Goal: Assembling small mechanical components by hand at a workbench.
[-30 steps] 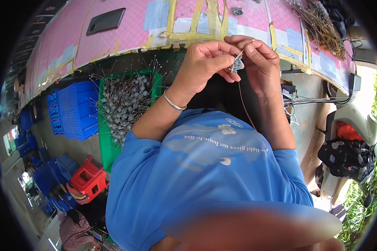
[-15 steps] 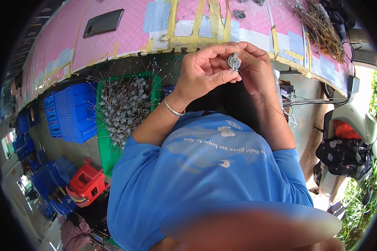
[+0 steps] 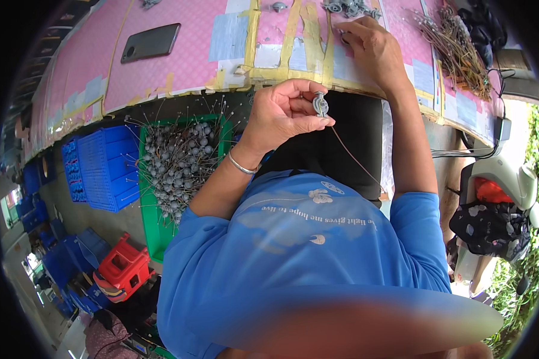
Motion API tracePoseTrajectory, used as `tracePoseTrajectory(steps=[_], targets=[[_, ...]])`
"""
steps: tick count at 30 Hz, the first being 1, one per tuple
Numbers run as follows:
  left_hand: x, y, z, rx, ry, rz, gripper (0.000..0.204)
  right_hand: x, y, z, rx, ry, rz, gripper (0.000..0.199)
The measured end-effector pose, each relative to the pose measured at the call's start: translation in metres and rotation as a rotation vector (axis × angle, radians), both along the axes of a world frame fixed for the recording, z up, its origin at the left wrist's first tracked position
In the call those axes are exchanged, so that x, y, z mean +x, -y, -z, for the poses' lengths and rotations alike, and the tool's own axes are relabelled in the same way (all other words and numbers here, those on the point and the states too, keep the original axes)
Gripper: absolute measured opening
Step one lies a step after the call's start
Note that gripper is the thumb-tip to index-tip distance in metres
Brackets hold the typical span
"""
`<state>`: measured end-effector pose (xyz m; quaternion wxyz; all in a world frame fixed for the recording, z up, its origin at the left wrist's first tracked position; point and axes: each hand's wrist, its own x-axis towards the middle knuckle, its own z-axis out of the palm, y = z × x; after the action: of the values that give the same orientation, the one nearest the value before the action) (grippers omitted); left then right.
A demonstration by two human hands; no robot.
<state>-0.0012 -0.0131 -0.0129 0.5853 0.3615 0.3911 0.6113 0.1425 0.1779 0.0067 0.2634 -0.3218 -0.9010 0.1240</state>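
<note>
One small grey part (image 3: pixel 320 105), roundish with raised rings and a dull, metal-like look, sits at 1 o'clock from the middle of the view, pinched between thumb and fingers of the left hand (image 3: pixel 280 112). A thin brown wire (image 3: pixel 354 157) slants from just below it toward 5 o'clock. Farther out at 1 o'clock, the right hand (image 3: pixel 377 52) curls over a small dark piece (image 3: pixel 345 38) on the tabletop (image 3: pixel 200 63); whether it grips that piece, I cannot tell. Lumpy grey pieces (image 3: pixel 352 8) cluster just beyond. Yellowish tape (image 3: pixel 310 42) patches the pink, faintly patterned surface. At 9 o'clock, a green plastic crate (image 3: pixel 152 230) holds grey balls (image 3: pixel 176 161) among thin stems. Pale, upside-down lettering (image 3: pixel 322 218) marks the blue T-shirt (image 3: pixel 233 263).
</note>
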Motion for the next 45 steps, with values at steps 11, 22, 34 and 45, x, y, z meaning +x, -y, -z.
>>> tracePoseTrajectory(steps=[11,22,34,45], targets=[[-0.002,0.005,-0.003,0.02,-0.051,-0.066,0.04,0.049,0.018,0.016,0.184,-0.109,-0.11,0.021],[0.017,0.003,-0.007,0.105,-0.292,-0.239,0.039,0.038,0.059,0.006,-0.246,-0.186,0.084,0.027],[0.026,0.006,-0.014,0.14,-0.345,-0.226,0.039,0.053,0.125,-0.01,-0.893,-0.669,-0.188,0.019],[0.028,0.005,-0.008,0.126,-0.458,-0.275,0.035,0.056,0.124,-0.008,-1.106,-0.765,-0.163,0.022]])
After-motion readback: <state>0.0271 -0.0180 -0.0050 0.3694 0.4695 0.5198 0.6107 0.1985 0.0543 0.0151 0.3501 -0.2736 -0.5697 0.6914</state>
